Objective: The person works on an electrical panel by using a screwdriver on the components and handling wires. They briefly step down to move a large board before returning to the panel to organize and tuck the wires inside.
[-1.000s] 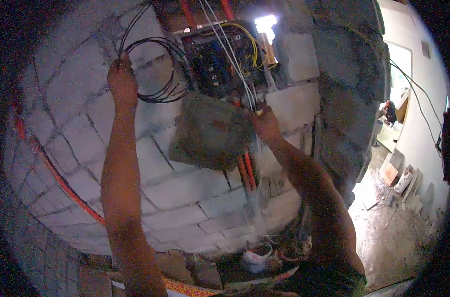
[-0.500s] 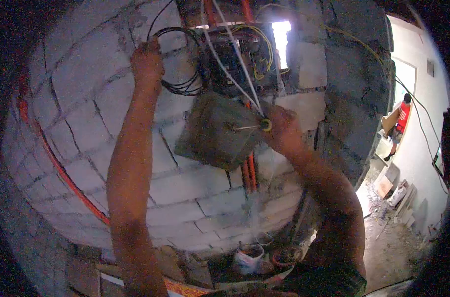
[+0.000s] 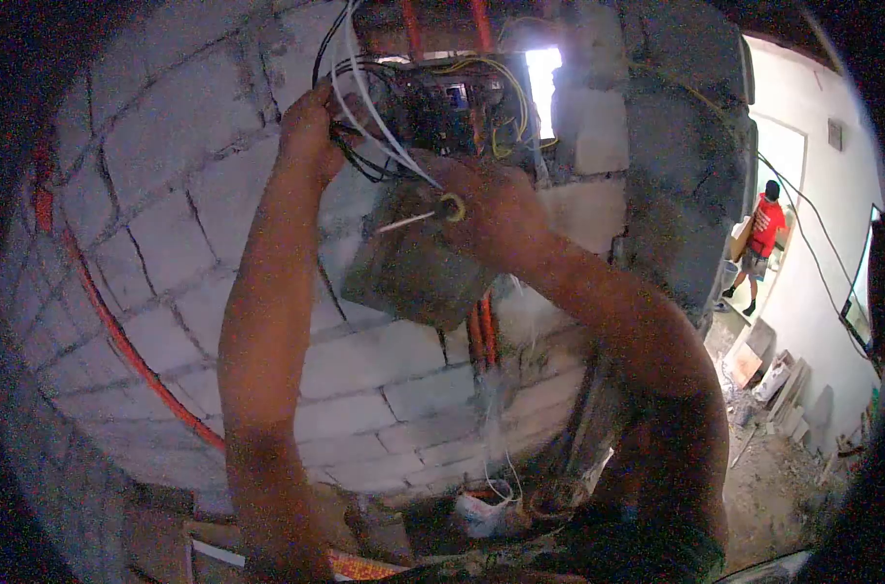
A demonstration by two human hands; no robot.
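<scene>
Black cables [image 3: 369, 167] run in a loose coil at the left of an open electrical box [image 3: 457, 112] set in the block wall. My left hand [image 3: 311, 131] is closed round these black cables. My right hand [image 3: 496, 209] has come close to it, in front of the box's lower edge. Its fingers are closed on a screwdriver [image 3: 408, 222], whose thin shaft points left and whose round handle end shows yellow and dark. White wires [image 3: 374, 122] run down from above to the right hand. Behind the screwdriver hangs the grey box cover [image 3: 413, 268], tilted.
Orange conduit [image 3: 136, 360] curves down the block wall [image 3: 350, 394] at the left, and more orange conduit drops below the cover. A white bucket [image 3: 486, 511] stands low in the middle. Through the opening at the right, a person in a red shirt [image 3: 768, 224] stands near boards [image 3: 783, 389].
My right hand has moved left and up with the screwdriver and white wires, toward my left hand. The left hand has shifted slightly right and the black coil is gathered tighter. The distant person has moved.
</scene>
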